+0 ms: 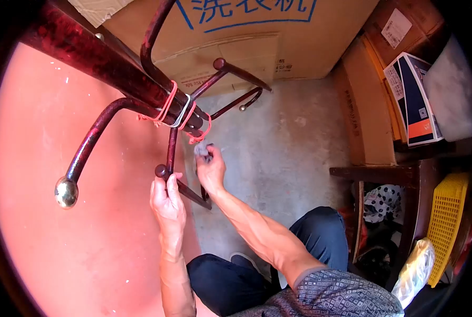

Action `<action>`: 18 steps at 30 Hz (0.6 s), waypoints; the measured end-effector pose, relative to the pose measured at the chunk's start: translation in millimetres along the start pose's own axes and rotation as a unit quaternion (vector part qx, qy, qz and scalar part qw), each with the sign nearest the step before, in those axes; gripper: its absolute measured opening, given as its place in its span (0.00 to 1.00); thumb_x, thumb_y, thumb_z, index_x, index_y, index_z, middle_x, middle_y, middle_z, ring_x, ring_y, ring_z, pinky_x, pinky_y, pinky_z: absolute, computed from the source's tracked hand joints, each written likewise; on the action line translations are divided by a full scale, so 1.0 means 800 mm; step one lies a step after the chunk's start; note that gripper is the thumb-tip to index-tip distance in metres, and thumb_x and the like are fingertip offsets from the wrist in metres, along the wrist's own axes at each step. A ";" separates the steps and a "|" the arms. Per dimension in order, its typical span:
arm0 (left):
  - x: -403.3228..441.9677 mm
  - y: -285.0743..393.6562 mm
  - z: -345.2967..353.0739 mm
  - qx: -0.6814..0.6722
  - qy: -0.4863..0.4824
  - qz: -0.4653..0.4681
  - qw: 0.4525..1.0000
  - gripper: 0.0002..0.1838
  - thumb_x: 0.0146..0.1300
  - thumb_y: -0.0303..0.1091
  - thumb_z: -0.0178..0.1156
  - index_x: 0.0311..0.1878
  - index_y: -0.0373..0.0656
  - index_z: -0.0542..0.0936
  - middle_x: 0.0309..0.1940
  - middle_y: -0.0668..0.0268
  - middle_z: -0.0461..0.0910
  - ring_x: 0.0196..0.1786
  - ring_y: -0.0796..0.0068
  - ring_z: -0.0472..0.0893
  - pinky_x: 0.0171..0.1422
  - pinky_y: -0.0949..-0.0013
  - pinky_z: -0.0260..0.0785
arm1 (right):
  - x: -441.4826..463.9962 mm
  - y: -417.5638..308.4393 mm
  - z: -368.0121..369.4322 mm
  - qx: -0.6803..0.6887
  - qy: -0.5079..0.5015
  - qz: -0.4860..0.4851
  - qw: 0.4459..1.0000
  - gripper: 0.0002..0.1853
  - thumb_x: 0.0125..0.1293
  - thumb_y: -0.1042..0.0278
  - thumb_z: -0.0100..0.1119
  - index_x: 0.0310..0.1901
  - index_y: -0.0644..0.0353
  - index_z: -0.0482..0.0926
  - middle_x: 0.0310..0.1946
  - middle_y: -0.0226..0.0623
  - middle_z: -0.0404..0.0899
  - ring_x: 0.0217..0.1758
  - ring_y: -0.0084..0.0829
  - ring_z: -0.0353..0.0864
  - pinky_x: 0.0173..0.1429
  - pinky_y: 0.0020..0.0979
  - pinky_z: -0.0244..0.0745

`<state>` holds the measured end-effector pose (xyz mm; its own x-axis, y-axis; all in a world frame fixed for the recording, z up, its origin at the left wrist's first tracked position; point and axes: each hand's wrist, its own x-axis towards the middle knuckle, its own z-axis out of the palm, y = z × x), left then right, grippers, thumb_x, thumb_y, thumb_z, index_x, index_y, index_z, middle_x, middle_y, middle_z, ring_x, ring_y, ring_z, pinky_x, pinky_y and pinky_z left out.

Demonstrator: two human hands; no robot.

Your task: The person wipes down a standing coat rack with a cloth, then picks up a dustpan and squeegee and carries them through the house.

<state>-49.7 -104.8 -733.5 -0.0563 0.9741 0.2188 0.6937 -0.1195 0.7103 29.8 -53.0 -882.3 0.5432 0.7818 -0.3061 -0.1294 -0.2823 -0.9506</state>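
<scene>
A dark red metal stand (104, 61) slants from the upper left, with curved arms; one ends in a gold ball (66, 192). Pink and white cords (179, 112) are wound around its pole. My left hand (168, 203) pinches a straight dark red tube of the stand near its rounded end cap (162, 171). Just below the pole's lower end, my right hand (211, 168) has its fingers closed on a crumpled grey cloth (203, 150). That cloth is close to the lowest pink loop; whether they touch is unclear.
A large cardboard box (236, 37) stands behind the stand, and a pink wall (104, 232) is at left. At right are more boxes (362, 100), a blue and white box (413, 100), a wooden frame (418, 185) and a yellow basket (448, 222). Grey floor (294, 142) lies between.
</scene>
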 end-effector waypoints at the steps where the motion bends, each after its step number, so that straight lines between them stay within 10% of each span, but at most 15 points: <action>1: -0.002 0.001 -0.001 -0.001 -0.001 0.002 1.000 0.11 0.84 0.36 0.53 0.56 0.41 0.81 0.39 0.72 0.85 0.34 0.86 0.74 0.37 0.75 0.70 | 0.010 -0.006 0.007 -0.004 0.042 -0.046 0.998 0.21 0.63 0.67 0.74 0.54 0.67 0.79 0.42 0.50 0.88 0.45 0.41 0.88 0.52 0.41 0.81; 4: -0.002 0.021 -0.002 -0.033 0.001 -0.054 0.998 0.10 0.82 0.32 0.56 0.53 0.36 0.82 0.40 0.60 0.84 0.39 0.68 0.80 0.45 0.63 0.73 | 0.030 -0.014 0.020 -0.062 0.053 -0.016 0.997 0.21 0.63 0.64 0.74 0.52 0.66 0.80 0.40 0.49 0.88 0.44 0.43 0.88 0.50 0.41 0.81; 13: -0.001 0.014 -0.001 -0.033 0.001 -0.039 0.999 0.09 0.81 0.31 0.56 0.52 0.37 0.82 0.39 0.61 0.84 0.39 0.69 0.80 0.45 0.64 0.73 | 0.029 0.000 -0.032 0.212 -0.115 0.163 0.957 0.17 0.71 0.60 0.72 0.50 0.67 0.83 0.42 0.34 0.88 0.42 0.25 0.83 0.48 0.29 0.78; 18: 0.000 0.017 -0.001 -0.027 0.001 -0.052 0.998 0.09 0.81 0.31 0.56 0.52 0.37 0.82 0.39 0.61 0.85 0.39 0.69 0.81 0.46 0.64 0.74 | 0.042 0.012 -0.037 0.251 0.039 0.240 0.937 0.23 0.72 0.60 0.70 0.57 0.72 0.79 0.51 0.39 0.86 0.51 0.26 0.81 0.58 0.32 0.76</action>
<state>-40.8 -106.9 -723.2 -0.1269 0.9815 0.1431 0.6443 -0.0281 0.7642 71.0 -45.6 -900.1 0.3787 0.5838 -0.7182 -0.7380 -0.2778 -0.6150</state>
